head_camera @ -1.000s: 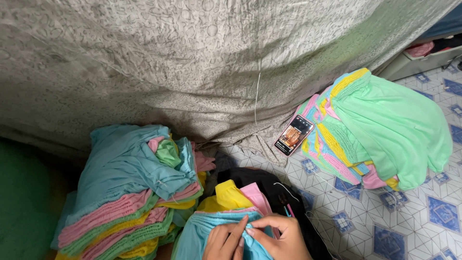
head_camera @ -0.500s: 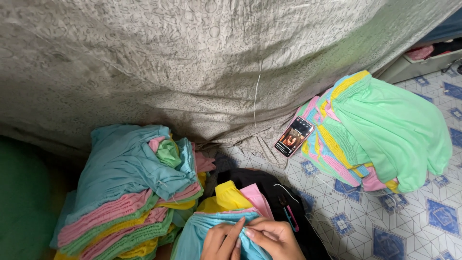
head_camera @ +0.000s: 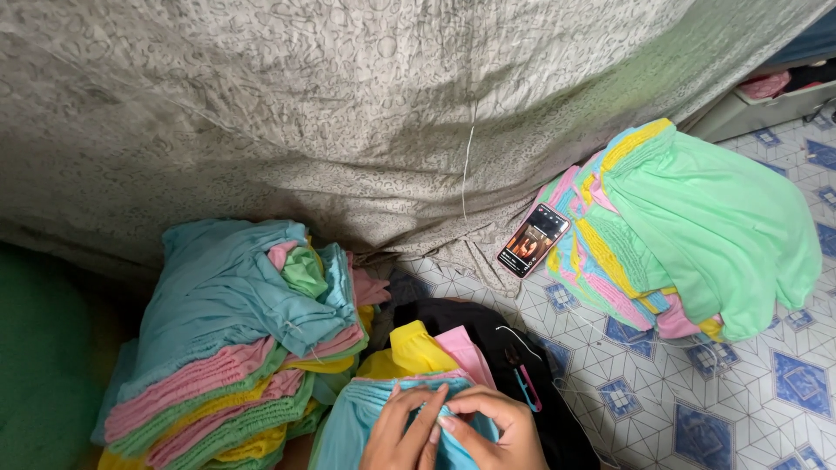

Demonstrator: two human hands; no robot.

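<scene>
Both hands, left [head_camera: 402,433] and right [head_camera: 488,428], meet on a garment [head_camera: 366,418] at the near edge. A pile [head_camera: 231,339] lies to their left, a second pile [head_camera: 688,235] far right, a phone [head_camera: 533,240] just beside it. A sheet [head_camera: 348,122] hangs behind everything.

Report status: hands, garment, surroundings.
Left hand and right hand both pinching the teal garment at its gathered edge. Scissors lie right of it.
</scene>
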